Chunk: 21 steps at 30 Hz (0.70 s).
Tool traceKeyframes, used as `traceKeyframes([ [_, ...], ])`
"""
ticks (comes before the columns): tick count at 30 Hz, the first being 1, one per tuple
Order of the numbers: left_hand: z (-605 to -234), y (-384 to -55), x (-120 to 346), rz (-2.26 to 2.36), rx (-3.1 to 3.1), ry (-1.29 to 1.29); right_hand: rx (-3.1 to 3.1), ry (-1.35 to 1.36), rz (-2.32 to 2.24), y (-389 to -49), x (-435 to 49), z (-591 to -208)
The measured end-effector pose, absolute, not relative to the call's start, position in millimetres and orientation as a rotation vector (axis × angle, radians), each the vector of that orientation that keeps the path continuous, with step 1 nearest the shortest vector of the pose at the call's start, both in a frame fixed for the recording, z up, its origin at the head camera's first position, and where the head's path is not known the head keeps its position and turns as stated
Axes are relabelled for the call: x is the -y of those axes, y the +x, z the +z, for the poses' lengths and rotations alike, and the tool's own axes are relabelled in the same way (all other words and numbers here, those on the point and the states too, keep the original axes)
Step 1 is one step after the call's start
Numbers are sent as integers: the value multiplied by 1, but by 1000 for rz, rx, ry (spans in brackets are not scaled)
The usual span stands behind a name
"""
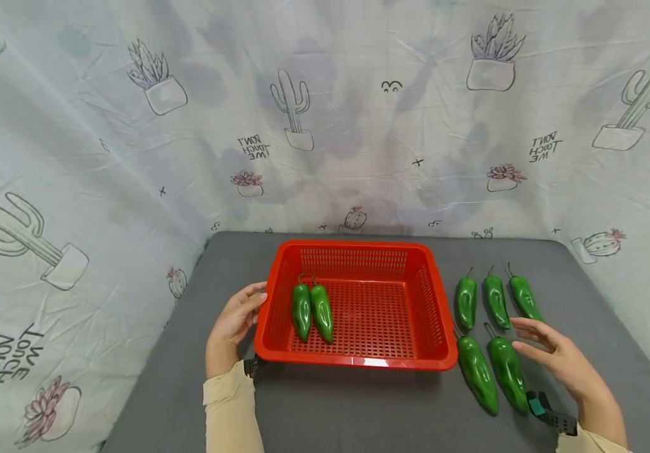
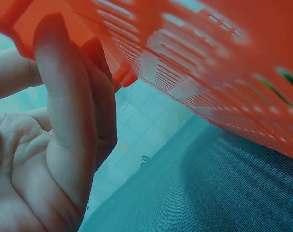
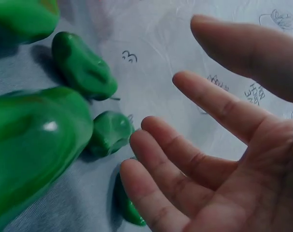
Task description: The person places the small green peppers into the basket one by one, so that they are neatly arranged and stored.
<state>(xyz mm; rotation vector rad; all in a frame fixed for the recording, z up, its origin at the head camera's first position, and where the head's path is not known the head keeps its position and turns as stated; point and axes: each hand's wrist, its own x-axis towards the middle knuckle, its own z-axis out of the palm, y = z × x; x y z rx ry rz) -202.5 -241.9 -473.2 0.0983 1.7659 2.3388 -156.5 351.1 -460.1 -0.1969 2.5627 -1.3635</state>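
A red plastic basket [image 1: 358, 363] with slotted walls stands on the grey table. Inside it, toward the left, two green peppers [image 1: 301, 311] lie side by side. My left hand [image 1: 236, 318] holds the basket's left rim; in the left wrist view its fingers [image 2: 69, 92] bend up against the rim's underside. To the right of the basket, several more green peppers lie in two rows. My right hand [image 1: 557, 355] hovers beside the front-row pepper [image 1: 507, 365], fingers spread and nothing held. In the right wrist view the hand [image 3: 223, 154] is apart from the nearest large pepper [image 3: 35, 150].
Three peppers form the back row, among them a middle one [image 1: 495, 301]. Another front-row pepper [image 1: 477, 375] lies close to the basket's right front corner. A cloth [image 1: 353, 126] printed with cacti hangs behind and around the grey table [image 1: 336, 415].
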Motion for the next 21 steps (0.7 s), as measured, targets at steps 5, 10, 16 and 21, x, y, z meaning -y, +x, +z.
traceKeyframes([
  [5,-473,-202,241,2342,-1760,103,-2469,-240,-1408,-150,-353,-470],
  [10,-469,-199,240,2336,-1755,96,-2390,-223,-1412,-147,-351,-479],
  [16,-462,-195,238,2312,-1767,118,-2392,-159,-1360,-147,-349,-485],
  [21,-463,-198,239,2320,-1765,129,-2407,-197,-1336,-150,-347,-485],
])
